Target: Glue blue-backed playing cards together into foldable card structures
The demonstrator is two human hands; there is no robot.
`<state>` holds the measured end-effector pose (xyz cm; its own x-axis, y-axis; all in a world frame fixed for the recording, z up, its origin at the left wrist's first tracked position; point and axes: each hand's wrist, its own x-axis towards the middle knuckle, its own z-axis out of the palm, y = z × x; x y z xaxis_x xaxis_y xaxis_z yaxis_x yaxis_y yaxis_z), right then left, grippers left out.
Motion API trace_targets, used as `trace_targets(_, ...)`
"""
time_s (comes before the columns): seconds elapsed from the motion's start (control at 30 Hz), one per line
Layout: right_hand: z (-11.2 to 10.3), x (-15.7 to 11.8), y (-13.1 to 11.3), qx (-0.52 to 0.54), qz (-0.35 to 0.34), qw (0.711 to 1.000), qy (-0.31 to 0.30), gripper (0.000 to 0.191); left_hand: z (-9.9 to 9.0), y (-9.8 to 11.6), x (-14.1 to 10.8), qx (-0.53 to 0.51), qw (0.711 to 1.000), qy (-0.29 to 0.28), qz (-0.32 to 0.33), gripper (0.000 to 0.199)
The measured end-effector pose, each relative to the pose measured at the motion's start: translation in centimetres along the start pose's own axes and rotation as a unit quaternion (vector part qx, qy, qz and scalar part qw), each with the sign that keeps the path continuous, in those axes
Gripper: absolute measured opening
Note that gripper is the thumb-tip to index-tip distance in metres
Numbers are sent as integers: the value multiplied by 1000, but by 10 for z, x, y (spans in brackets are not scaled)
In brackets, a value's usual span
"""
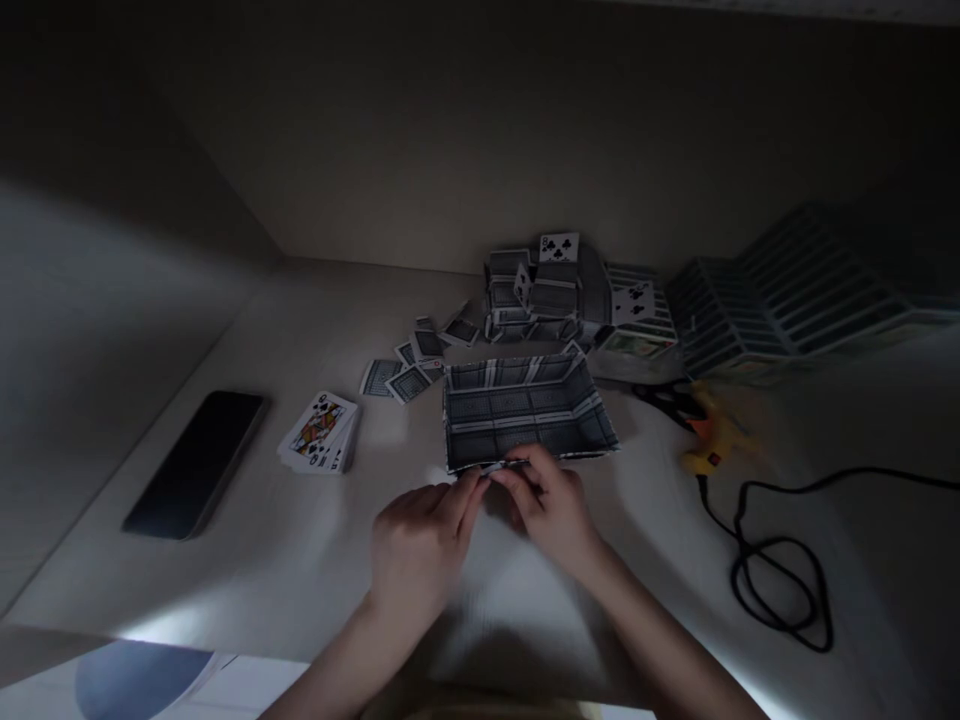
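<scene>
An open box made of dark patterned playing cards (517, 405) lies in the middle of the table. At its near edge, my left hand (427, 535) is closed, with thumb and finger pinching the rim. Just to the right, my right hand (547, 500) is closed on the same near rim, its fingertips almost touching those of my left hand. Whether a small separate piece sits between the fingertips is too dark to tell.
A black phone (196, 465) and a card stack (321, 432) lie left. Loose cards (409, 383) are scattered behind. Card-built structures (536, 295) line the wall. A yellow glue gun (709, 430) and its looped black cable (780, 550) are at the right, near black scissors (664, 400).
</scene>
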<state>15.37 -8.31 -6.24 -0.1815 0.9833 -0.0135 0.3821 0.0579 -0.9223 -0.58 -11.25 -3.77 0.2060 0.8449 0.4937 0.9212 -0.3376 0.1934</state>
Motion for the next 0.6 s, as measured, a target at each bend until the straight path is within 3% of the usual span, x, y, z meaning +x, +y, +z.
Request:
trace_targets(0.37, 1, 0, 2, -6, 19, 1000, -6, 18, -7, -18, -8, -21, 999, 29, 10, 14)
trace_targets(0.5, 1, -2, 1, -13, 24, 1000, -7, 17, -2, -19, -14, -56, 994, 45, -88, 28)
trace_targets(0.6, 1, -2, 0, -21, 24, 999, -5, 17, 1, -21, -13, -115, 975, 11, -192, 42)
